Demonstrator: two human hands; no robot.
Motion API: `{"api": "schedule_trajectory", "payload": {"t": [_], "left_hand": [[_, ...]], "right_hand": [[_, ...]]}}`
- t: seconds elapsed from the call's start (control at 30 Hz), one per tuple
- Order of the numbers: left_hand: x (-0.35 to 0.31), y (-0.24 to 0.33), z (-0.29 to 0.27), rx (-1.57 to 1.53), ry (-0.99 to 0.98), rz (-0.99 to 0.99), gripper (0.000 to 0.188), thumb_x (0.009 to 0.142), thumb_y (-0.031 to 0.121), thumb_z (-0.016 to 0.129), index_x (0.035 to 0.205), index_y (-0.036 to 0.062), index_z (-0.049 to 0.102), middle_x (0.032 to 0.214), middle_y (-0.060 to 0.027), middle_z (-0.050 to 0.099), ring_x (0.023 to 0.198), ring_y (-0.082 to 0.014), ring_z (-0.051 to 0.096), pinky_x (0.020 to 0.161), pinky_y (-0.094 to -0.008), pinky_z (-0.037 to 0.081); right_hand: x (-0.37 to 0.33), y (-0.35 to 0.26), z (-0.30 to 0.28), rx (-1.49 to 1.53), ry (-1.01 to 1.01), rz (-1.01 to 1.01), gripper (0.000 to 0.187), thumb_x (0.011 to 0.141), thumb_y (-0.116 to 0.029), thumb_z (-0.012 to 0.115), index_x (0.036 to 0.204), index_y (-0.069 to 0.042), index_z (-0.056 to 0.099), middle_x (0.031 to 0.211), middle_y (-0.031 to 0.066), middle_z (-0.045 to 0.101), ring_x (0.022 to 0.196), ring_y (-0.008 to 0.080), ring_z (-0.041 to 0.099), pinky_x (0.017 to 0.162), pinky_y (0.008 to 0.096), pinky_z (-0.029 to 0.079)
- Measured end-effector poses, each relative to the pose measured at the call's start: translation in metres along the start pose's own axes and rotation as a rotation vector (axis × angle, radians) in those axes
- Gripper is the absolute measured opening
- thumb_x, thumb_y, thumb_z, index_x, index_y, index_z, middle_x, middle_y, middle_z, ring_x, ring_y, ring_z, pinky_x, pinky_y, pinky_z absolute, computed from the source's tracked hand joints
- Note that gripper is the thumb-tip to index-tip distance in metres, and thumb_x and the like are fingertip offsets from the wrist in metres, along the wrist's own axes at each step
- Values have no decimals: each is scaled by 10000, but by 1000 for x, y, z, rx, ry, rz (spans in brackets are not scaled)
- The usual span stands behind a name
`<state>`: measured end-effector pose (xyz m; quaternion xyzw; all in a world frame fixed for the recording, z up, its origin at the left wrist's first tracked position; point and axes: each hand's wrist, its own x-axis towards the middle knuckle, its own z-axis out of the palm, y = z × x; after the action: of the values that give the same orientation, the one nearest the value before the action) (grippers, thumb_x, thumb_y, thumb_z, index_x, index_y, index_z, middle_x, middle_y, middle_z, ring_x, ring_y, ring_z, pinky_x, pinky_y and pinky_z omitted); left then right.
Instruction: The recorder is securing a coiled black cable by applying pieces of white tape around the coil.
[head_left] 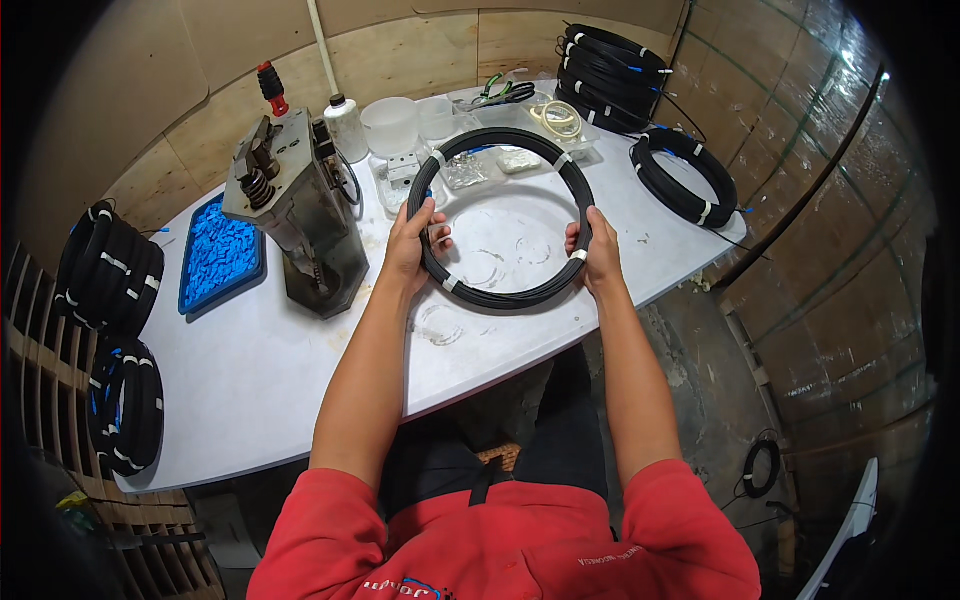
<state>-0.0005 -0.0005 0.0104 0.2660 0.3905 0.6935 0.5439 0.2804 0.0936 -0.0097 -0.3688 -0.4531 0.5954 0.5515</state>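
Note:
Between my two hands is a large coil of black cable, bound in several places with white tape. My left hand is closed around its left side, thumb on top and fingers curled through the ring. On the opposite side my right hand grips the coil the same way. The coil is held over the white table, tilted so that its far side overlaps the clear trays behind it. A metal hand press with a red-and-black handle stands to the left of my left hand.
A blue tray of small blue parts lies left of the press. Coil stacks stand at the table's left and far right, with a single coil nearby. A white bottle, tubs, scissors and tape rolls line the back.

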Motion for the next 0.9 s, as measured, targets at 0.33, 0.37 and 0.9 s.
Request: {"api": "schedule_trajectory", "payload": {"t": [0.33,0.37,0.9], "left_hand": [[-3,2,5,66,17,27,209,966,269,659,1068,141,528,800,9,504,643,-97,526,585,-266,503],[-3,1,4,66,32,20,200,966,264,656,1059,139,531,781,12,493,627,-93,506,574,-264,492],[2,-2,1,67,39,-13,179,978,250,633,1052,147,507,755,33,445,580,-70,441,549,-261,474]], "right_hand": [[-2,-1,1,0,2,-9,332,1036,-364,487,1007,-47,583,722,52,610,585,134,557,543,276,483],[-2,-1,1,-8,0,-31,346,1035,-376,485,943,-54,573,719,58,613,571,147,565,532,286,492],[0,2,-4,-88,-64,-191,377,1023,-405,471,906,-68,591,708,42,620,574,127,555,544,268,460]]}}
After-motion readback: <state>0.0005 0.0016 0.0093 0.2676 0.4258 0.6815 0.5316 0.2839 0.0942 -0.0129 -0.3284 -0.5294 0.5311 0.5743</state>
